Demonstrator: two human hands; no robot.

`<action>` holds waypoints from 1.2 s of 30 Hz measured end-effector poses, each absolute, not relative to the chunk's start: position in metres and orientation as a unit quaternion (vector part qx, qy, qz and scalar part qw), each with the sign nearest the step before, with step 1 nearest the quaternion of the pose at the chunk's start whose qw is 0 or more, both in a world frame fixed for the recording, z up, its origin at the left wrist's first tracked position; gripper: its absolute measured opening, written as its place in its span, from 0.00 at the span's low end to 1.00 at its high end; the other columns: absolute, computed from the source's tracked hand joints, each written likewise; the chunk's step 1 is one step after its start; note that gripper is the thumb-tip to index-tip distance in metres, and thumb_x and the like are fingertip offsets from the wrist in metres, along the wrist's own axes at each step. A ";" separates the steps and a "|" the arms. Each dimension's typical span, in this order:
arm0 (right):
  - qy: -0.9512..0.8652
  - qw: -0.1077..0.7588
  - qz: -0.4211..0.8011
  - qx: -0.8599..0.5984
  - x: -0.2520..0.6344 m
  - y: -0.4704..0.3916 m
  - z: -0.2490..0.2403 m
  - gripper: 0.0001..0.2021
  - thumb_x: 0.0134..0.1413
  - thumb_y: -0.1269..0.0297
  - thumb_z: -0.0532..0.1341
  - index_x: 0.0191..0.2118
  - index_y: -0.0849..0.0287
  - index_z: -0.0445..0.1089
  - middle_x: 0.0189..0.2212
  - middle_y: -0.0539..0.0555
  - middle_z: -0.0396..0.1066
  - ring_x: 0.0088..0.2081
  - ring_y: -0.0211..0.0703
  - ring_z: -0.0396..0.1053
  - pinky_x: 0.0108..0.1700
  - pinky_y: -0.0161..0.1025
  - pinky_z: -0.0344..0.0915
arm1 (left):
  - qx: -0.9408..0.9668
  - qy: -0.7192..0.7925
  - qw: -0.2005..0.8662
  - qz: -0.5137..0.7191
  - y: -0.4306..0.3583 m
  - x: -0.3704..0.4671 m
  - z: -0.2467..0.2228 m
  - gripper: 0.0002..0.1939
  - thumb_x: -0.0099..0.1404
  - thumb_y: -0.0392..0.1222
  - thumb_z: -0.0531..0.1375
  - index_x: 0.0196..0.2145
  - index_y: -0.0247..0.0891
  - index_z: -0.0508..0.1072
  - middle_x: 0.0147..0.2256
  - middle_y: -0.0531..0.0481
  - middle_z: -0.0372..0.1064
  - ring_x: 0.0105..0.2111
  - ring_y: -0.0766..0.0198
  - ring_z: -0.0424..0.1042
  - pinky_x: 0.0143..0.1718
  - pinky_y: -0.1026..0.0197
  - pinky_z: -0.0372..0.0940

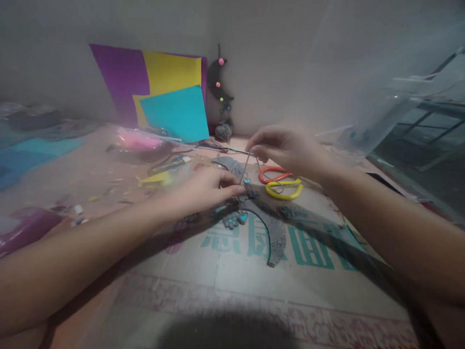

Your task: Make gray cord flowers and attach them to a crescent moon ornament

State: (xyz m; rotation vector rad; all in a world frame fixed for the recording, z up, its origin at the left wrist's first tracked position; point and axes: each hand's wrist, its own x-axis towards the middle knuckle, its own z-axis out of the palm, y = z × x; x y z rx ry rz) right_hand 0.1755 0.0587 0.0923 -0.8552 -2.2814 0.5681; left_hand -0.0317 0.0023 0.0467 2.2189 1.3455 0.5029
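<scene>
A thin grey string [245, 167] runs between my two hands, over a grey crescent-shaped piece [276, 237] lying on a printed board. My left hand [209, 189] pinches the lower part of the string beside the middle of the crescent. Higher and to the right, my right hand [276, 148] pinches its upper part, and a loose length trails down toward the scissors. Small grey pieces with a turquoise heart [242, 217] rest against the crescent's inner side. Scissors with red and yellow handles [284, 189] lie just below my right hand.
Purple, yellow and turquoise sheets [176, 114] lean on the wall. Beside them hangs a dark crescent [215, 80] with coloured beads, above a ball of grey yarn [223, 131]. A pink packet [140, 141] and small scraps lie at the left, a purple object [29, 228] nearer.
</scene>
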 end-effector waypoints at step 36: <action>-0.864 0.289 0.231 -0.343 0.152 0.110 0.061 0.07 0.58 0.67 0.61 0.36 0.64 0.76 0.24 0.50 0.72 0.26 0.35 0.66 0.31 0.34 0.61 | 0.827 0.524 0.155 0.136 0.018 -0.049 0.039 0.12 0.65 0.50 0.57 0.34 0.41 0.76 0.35 0.49 0.76 0.37 0.56 0.72 0.34 0.60 0.58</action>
